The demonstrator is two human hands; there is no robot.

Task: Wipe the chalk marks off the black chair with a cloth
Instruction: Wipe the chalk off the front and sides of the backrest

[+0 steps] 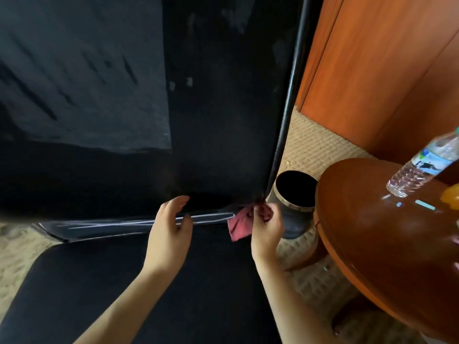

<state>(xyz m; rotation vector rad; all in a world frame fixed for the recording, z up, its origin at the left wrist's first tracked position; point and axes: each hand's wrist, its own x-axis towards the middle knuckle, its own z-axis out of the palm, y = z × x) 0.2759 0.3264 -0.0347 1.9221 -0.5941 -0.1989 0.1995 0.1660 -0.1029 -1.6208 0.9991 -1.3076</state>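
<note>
1. Where the chair (223, 120) back meets the seat, white chalk marks (139, 223) run as long thin streaks along the glossy lower edge of the back, their long axis lying left to right across the view.
2. Fainter pale smudges show higher up the back, near its top and middle; whether they are chalk cannot be told.
3. At the right end of the streaks, the cloth (239, 225), a small red rag, is bunched against the lower right corner of the back, by the frame tube.
4. The right hand (267, 229) pinches the cloth between its curled fingers and thumb, so it is the nearer hand to the work.
5. From that hand, the unwiped streaks extend to the left, toward and past the left hand (170, 232).
6. The left hand holds nothing; its fingers are relaxed and slightly curved, resting at the edge of the back right over the streaks.
7. The next stroke likely calls for a leftward sweep along the line, and the left hand lies in that path.
8. Beyond the chair, to the right, stand a dark bin (294, 194) on the carpet and a round wooden worktop (372, 232) carrying a water bottle (422, 165).
</note>
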